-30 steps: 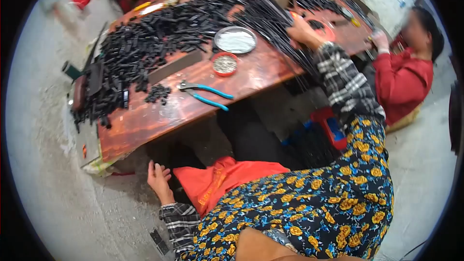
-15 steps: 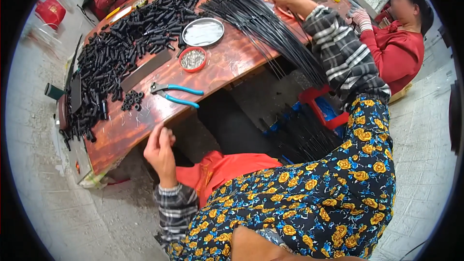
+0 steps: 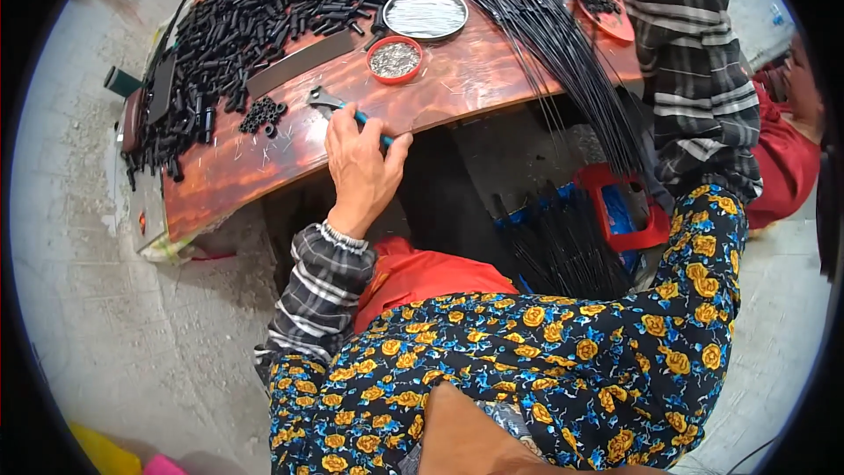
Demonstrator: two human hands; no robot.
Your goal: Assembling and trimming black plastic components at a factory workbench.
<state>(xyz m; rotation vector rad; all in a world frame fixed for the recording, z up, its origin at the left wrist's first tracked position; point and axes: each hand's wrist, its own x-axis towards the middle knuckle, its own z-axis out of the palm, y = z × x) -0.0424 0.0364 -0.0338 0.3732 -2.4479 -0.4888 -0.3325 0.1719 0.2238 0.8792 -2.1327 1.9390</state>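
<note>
Pliers point(image 3: 327, 99), upper centre of the frame, lie beneath the left hand point(image 3: 360, 165) at the counter point(image 3: 475, 88); its fingers curl around a teal handle. Right hand: beyond the upper right edge, state unseen.

The left hand point(image 3: 362, 158) partly hides the blue-handled metal pliers point(image 3: 324, 99). The upper edge cuts off the right hand, past its black-and-white plaid cloth sleeve point(image 3: 694, 62), and the long, thin black strips point(image 3: 556, 35).
</note>
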